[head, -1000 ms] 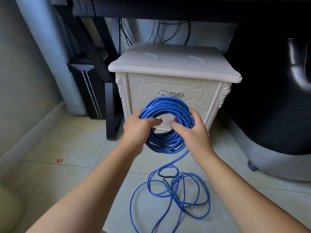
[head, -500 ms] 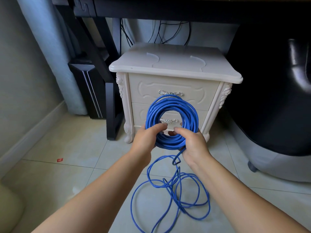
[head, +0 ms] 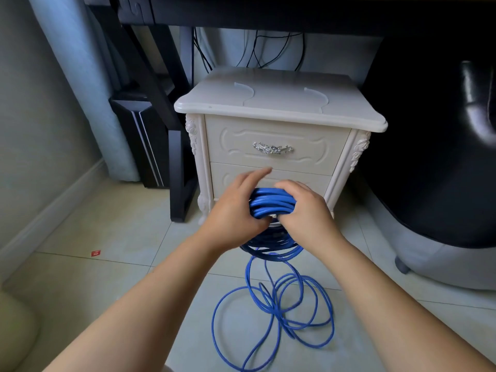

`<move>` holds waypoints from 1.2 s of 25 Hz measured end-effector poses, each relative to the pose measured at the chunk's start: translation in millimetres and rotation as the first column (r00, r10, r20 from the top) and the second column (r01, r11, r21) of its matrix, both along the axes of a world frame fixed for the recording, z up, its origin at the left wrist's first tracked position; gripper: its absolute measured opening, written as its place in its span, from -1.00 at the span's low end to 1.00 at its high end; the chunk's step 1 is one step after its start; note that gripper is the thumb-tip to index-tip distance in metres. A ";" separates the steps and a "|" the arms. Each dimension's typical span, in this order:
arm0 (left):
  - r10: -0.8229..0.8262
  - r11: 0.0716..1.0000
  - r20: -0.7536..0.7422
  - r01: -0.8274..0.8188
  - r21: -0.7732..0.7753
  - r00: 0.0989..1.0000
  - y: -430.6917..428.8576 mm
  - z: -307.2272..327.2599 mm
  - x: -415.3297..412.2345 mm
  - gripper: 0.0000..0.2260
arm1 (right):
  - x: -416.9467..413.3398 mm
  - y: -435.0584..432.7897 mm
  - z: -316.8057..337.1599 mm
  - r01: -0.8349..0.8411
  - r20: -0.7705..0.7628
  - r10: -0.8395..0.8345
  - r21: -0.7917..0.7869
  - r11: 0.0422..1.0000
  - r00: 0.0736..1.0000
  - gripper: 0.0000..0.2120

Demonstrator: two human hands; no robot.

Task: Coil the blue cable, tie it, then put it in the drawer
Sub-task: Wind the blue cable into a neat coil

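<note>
The blue cable coil (head: pixel 271 204) is tipped nearly flat between my hands, in front of the lower drawer of the white nightstand (head: pixel 279 111). My left hand (head: pixel 236 208) holds its left side, thumb under the coil and fingers stretched forward over it. My right hand (head: pixel 303 210) grips the right side with fingers curled over the strands. The uncoiled part of the cable (head: pixel 273 307) hangs down from the coil and lies in loose loops on the tiled floor. Both drawers are closed; the upper drawer's silver handle (head: pixel 272 149) shows, the lower handle is hidden behind my hands.
A black desk leg (head: pixel 178 173) and a dark computer case (head: pixel 139 140) stand left of the nightstand. A black chair (head: pixel 440 157) fills the right side. Dark wires (head: pixel 252 49) hang behind the nightstand. A small red scrap (head: pixel 95 253) lies on the floor tiles.
The coil has tipped from upright and facing me to nearly flat. Both hands shifted from its lower edge to its sides, and my left fingers stretched out forward.
</note>
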State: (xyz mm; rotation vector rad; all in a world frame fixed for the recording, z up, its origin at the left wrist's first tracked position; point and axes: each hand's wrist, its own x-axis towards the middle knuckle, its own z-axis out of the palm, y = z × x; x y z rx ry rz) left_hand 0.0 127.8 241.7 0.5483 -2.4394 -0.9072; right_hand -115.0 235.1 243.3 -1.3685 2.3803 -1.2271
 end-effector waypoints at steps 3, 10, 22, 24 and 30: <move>0.056 0.997 0.036 -0.058 0.051 0.998 5.7 0.9 -1.0 -0.64 | -0.9 1.5 1.1 -0.018 -0.037 0.018 0.002 1.000 0.999 -0.56; 0.208 0.840 -0.029 -0.163 0.517 0.978 7.8 9.1 -4.6 -0.81 | -8.7 5.7 11.0 0.050 0.385 0.023 -0.178 0.983 0.923 -0.64; 0.529 0.271 -0.129 -0.023 0.962 0.838 13.3 9.7 -8.3 -0.85 | 12.9 0.6 -11.5 0.231 0.799 0.037 -0.217 0.948 0.600 -0.73; 0.534 0.254 -0.152 0.013 0.967 0.832 15.4 8.3 -8.5 -0.85 | 20.6 -1.9 -14.7 0.237 0.861 0.064 -0.209 0.949 0.504 -0.69; 0.343 0.356 -0.096 -0.035 0.934 0.935 12.9 0.5 -5.0 -0.86 | 9.3 -6.7 -17.7 0.355 0.849 -0.071 -0.141 0.924 0.523 -0.69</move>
